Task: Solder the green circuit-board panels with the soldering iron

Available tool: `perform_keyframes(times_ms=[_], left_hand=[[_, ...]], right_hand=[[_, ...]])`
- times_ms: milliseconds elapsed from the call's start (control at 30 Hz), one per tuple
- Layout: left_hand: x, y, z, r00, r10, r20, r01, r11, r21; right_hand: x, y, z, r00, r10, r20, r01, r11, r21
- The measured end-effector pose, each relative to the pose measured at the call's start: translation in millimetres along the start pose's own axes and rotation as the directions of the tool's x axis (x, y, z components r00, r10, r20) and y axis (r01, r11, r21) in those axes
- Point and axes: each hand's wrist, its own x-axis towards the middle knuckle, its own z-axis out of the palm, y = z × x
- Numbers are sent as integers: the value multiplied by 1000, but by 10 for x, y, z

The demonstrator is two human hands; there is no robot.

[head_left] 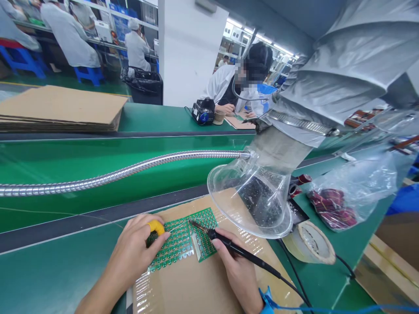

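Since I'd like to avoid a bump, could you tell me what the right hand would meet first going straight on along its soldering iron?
Most likely the green circuit board: the tip of the soldering iron in the right hand is at or just above it, though depth is unclear.

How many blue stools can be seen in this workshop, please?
2. One blue stool is at the upper left edge, under a seated person; the other blue stool is to its right, under another person. More may be hidden.
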Motion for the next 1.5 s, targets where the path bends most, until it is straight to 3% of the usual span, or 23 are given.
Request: perform_keyframes(times_ms=[300,600,967,1233,1367,1500], left_hand=[[-1,10,3,1000,-23,15,23,1000,-22],[1,0,25,1000,-24,6,24,999,-32],[-18,19,13,1000,-19,-13,18,1000,-23],[-5,-3,16,1000,-22,-14,21,999,-26],[-91,-14,22,999,-22,-28,22,1000,-14],[-304,37,116,993,20,-116,-15,999,41]], right_hand=[[-40,142,24,1000,16,-27,-15,999,35],[-24,76,21,1000,29,0,-29,999,44],[-44,167,32,997,70,-15,-68,990,125],[-1,39,31,977,162,-139,-125,962,243],[1,-42,-43,980,131,-150,-92,966,241],[-48,-86,-177,984,113,-136,-73,959,273]])
